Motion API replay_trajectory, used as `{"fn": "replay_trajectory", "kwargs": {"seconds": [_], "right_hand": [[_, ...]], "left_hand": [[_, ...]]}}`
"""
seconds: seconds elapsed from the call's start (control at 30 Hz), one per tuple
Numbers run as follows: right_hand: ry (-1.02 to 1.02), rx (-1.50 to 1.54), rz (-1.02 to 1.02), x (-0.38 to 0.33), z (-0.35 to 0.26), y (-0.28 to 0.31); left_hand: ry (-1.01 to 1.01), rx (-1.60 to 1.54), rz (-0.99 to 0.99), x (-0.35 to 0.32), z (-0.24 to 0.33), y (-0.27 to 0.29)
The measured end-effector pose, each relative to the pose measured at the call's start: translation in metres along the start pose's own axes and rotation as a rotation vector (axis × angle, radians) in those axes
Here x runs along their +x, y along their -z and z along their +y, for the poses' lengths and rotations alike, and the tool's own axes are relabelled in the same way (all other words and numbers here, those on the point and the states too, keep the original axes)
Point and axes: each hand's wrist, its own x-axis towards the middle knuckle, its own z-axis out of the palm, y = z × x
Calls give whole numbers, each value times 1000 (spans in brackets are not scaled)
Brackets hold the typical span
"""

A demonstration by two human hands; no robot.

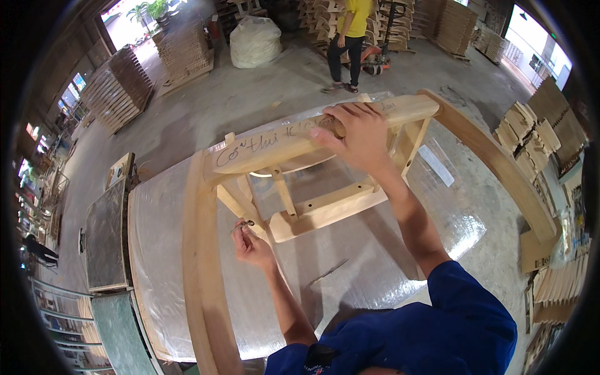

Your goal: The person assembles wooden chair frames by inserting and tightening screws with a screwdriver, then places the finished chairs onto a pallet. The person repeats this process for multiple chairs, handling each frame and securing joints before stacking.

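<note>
A pale wooden chair frame [262,153] lies on a plastic-wrapped work surface [159,256], with dark handwriting along its top rail. My right hand [361,134] is wrapped over that rail, fingers on the far side and thumb on the near side. Low beside the frame's left inner post, my left hand [251,245] pinches a small metal piece with a dark round end; its exact kind is too small to tell. Just right of that hand runs a lower crossbar [325,215] with drilled holes. A thin metal rod-like tool [329,272] rests on the plastic nearer to me.
Long curved legs [203,269] extend from both sides of the frame. A dark-topped bench [107,234] and a green surface [122,331] stand at left. A person in a yellow shirt [356,19] stands beyond, by a pallet jack [376,57]. Stacked wooden parts [119,87] line the floor.
</note>
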Motion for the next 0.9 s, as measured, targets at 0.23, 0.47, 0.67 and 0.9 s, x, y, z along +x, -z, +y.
{"fn": "replay_trajectory", "kwargs": {"seconds": [0.23, 0.47, 0.67, 0.9], "right_hand": [[15, -21, 44, -3, 6, -3], [8, -22, 60, -3, 7, -3], [0, 19, 57, 5, -5, -1], [-14, -8, 47, 0, 2, 2]], "left_hand": [[22, -11, -62, 1, 0, 0], [7, -213, -70, 0, -6, -1], [-102, -133, -178, 24, -26, 31], [-27, -54, -272, 18, -12, 31]]}}
